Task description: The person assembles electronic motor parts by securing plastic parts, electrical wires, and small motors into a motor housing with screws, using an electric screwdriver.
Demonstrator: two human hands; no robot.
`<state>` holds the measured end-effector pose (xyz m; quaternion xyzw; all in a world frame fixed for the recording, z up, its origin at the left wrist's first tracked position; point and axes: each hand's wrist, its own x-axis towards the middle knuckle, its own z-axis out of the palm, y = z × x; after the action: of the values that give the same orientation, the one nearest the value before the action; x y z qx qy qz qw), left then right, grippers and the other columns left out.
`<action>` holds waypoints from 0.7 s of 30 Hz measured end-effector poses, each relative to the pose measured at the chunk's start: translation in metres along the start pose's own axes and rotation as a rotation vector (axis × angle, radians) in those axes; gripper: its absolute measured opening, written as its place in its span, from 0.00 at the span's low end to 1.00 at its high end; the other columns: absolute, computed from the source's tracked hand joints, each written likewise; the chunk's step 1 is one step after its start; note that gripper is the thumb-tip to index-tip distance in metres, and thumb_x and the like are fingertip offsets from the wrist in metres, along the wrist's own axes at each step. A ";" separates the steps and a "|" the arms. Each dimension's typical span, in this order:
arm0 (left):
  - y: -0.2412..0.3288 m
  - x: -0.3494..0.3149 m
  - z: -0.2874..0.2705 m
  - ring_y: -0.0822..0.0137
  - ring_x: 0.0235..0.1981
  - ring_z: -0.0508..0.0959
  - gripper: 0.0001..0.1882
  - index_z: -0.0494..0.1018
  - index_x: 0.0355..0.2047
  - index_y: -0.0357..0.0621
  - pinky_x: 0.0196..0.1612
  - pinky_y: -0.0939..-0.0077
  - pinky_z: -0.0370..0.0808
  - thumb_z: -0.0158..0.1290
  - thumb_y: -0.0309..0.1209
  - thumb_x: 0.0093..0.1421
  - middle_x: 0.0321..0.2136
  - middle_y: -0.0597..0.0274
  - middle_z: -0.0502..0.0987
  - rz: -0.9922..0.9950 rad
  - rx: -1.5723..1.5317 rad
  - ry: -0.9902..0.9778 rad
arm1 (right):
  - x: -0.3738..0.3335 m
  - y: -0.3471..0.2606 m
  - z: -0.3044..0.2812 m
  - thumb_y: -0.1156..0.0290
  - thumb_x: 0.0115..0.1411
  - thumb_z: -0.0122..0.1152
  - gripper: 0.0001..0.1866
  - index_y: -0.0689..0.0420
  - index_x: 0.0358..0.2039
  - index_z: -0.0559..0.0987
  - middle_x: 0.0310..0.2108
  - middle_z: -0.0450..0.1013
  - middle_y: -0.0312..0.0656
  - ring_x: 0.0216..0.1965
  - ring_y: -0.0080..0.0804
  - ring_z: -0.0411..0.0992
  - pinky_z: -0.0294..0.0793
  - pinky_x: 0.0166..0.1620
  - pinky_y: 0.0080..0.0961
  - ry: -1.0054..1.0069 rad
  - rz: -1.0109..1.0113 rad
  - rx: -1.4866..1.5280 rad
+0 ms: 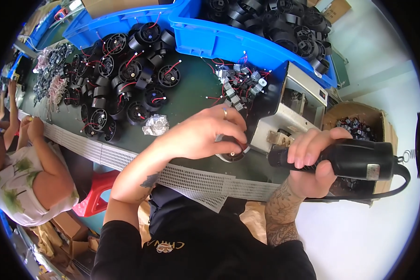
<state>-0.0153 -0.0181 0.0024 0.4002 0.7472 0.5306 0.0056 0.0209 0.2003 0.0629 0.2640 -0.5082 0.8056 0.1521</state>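
My left hand [203,133], with a ring on one finger, is closed round a small round black housing [232,156] near the front edge of the green table. The fingers cover much of this part. Wrapped in my right hand [310,161] is a black electric screwdriver [357,158], lying almost level with its narrow end pointing left. A black cable and a coil spring join its right end. The screwdriver's nose is to the right of the housing and apart from it; its tip is hard to make out against the metal machine.
A metal machine [291,107] stands just beyond my hands. Black round housings with red wires [130,70] and small metal motors [240,84] lie farther back. Blue bins [214,39] line the rear. A cardboard box [380,126] sits right; a co-worker [37,172] sits left.
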 end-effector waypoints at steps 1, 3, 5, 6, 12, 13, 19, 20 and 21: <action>0.002 0.002 0.002 0.60 0.38 0.76 0.05 0.80 0.29 0.43 0.41 0.68 0.73 0.63 0.27 0.50 0.34 0.63 0.78 0.008 0.039 0.056 | -0.002 0.003 0.000 0.65 0.56 0.66 0.31 0.63 0.53 0.61 0.21 0.66 0.39 0.20 0.29 0.64 0.69 0.23 0.26 0.014 0.013 0.014; 0.005 0.003 -0.007 0.60 0.36 0.77 0.05 0.81 0.29 0.43 0.40 0.69 0.74 0.63 0.25 0.50 0.30 0.62 0.79 0.008 0.056 0.149 | -0.008 0.007 -0.002 0.67 0.55 0.67 0.30 0.63 0.52 0.61 0.20 0.66 0.39 0.20 0.29 0.64 0.68 0.23 0.27 0.008 0.031 0.022; 0.014 0.002 -0.030 0.64 0.33 0.79 0.05 0.81 0.29 0.42 0.35 0.73 0.76 0.63 0.24 0.51 0.30 0.59 0.81 -0.031 -0.019 0.272 | -0.013 0.008 -0.006 0.67 0.55 0.67 0.30 0.62 0.51 0.61 0.20 0.66 0.39 0.20 0.29 0.65 0.68 0.23 0.26 0.003 0.030 0.004; 0.016 -0.002 -0.046 0.66 0.33 0.80 0.04 0.81 0.29 0.40 0.35 0.74 0.76 0.63 0.25 0.52 0.30 0.59 0.81 -0.030 0.025 0.345 | -0.016 0.005 -0.009 0.67 0.54 0.67 0.30 0.62 0.51 0.61 0.20 0.66 0.39 0.20 0.29 0.65 0.68 0.23 0.25 0.021 0.037 -0.011; 0.013 -0.032 -0.168 0.76 0.24 0.76 0.15 0.81 0.36 0.38 0.30 0.81 0.72 0.62 0.38 0.56 0.23 0.61 0.80 -0.549 0.657 1.127 | -0.020 -0.002 -0.022 0.65 0.53 0.68 0.31 0.63 0.50 0.62 0.18 0.66 0.38 0.18 0.28 0.64 0.67 0.20 0.25 0.101 0.043 -0.065; 0.008 -0.039 -0.193 0.76 0.22 0.76 0.16 0.81 0.37 0.40 0.28 0.81 0.72 0.61 0.40 0.56 0.21 0.61 0.80 -0.609 0.693 1.164 | -0.019 -0.003 -0.021 0.67 0.52 0.68 0.31 0.63 0.50 0.62 0.18 0.66 0.38 0.18 0.28 0.64 0.68 0.21 0.25 0.102 0.043 -0.028; -0.021 -0.021 -0.242 0.56 0.35 0.82 0.16 0.81 0.37 0.44 0.41 0.67 0.76 0.57 0.41 0.56 0.33 0.54 0.82 -0.654 1.055 0.932 | -0.021 0.000 -0.015 0.77 0.49 0.65 0.29 0.64 0.49 0.63 0.19 0.66 0.40 0.20 0.30 0.66 0.71 0.23 0.28 0.053 0.076 0.045; -0.019 -0.003 -0.230 0.56 0.37 0.82 0.14 0.80 0.38 0.44 0.42 0.66 0.76 0.56 0.39 0.56 0.35 0.54 0.82 -0.596 1.004 0.879 | -0.023 0.001 -0.014 0.78 0.48 0.66 0.29 0.63 0.49 0.63 0.19 0.66 0.40 0.20 0.31 0.66 0.71 0.24 0.29 0.077 0.098 0.048; -0.017 0.016 -0.216 0.64 0.36 0.82 0.14 0.79 0.40 0.41 0.42 0.71 0.76 0.57 0.36 0.58 0.34 0.54 0.82 -0.549 1.030 0.793 | -0.024 0.002 -0.012 0.79 0.47 0.66 0.29 0.63 0.48 0.64 0.19 0.66 0.40 0.20 0.31 0.67 0.71 0.24 0.29 0.095 0.119 0.052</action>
<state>-0.1294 -0.1810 0.0899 -0.0748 0.9229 0.1948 -0.3236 0.0366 0.2109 0.0432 0.1988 -0.4942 0.8376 0.1209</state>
